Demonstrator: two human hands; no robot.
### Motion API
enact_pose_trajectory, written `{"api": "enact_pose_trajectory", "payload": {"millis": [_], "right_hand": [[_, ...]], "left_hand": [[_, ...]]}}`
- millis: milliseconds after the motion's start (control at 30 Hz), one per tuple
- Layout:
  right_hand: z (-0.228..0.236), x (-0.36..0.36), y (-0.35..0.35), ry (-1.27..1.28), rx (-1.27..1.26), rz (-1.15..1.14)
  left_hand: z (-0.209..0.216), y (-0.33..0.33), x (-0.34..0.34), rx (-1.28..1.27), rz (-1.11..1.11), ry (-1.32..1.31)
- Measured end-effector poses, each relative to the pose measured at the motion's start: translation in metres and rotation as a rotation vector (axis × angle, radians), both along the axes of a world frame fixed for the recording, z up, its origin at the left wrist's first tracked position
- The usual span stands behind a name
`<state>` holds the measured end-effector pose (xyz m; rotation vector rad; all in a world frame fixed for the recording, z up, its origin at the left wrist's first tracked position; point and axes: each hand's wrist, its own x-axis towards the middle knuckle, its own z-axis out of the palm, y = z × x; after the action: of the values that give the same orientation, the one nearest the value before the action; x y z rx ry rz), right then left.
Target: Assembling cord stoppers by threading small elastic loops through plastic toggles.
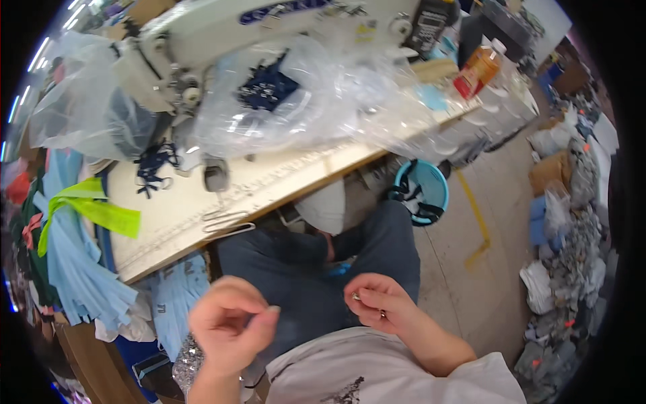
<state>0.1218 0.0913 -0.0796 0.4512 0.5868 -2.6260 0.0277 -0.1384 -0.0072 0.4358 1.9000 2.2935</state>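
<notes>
Both hands are raised over my lap, in front of the sewing machine table. My left hand is closed, thumb and forefinger pinched together; blur hides whatever may be between them. To its right, my right hand has its fingers curled and grips a small shiny metal piece at the fingertips. The piece is too small to name more exactly. A ring sits on one finger of that hand. The hands are apart from each other, and neither touches the table.
A white sewing machine spans the table's back. Clear plastic bags and navy fabric scraps lie by it. Light blue cloth strips hang at left. A blue bucket, drink bottle and scrap heap are right.
</notes>
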Motion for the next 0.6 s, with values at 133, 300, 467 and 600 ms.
{"api": "enact_pose_trajectory", "payload": {"millis": [133,300,467,600], "right_hand": [[0.009,-0.002,0.000,0.101,-0.002,0.003],[0.005,0.003,-0.002,0.083,-0.026,-0.036],[0.009,0.003,-0.002,0.043,0.030,-0.016],[0.000,0.006,0.000,0.087,0.076,-0.018]], "left_hand": [[-0.050,0.016,0.029,0.092,-0.167,-0.166],[-0.061,0.035,0.046,0.261,-0.029,-0.295],[-0.068,0.028,0.051,0.128,-0.027,-0.207],[-0.058,0.030,0.052,-0.093,0.037,-0.280]]}}
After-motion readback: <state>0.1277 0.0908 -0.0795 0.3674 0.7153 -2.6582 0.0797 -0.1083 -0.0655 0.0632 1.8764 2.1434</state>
